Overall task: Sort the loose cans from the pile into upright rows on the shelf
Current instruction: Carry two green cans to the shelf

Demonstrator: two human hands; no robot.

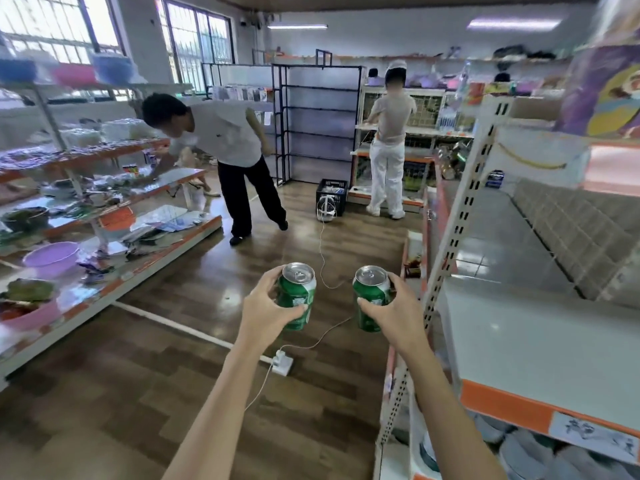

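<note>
Left hand: our left hand (266, 308) wraps its fingers and thumb round a green can (297, 299), held upright over the floor.
Right hand: our right hand (393, 311) grips a second green can (371, 299) the same way, just left of the shelf upright.
Shelf: the grey shelf (540, 344) lies to the right, bare where we see it.
Floor: a white cable (322, 244) and power strip (283, 362) trail below us.
Risk: we judge we could trip on that cable while turning, or knock a can on the upright (453, 244).
</note>
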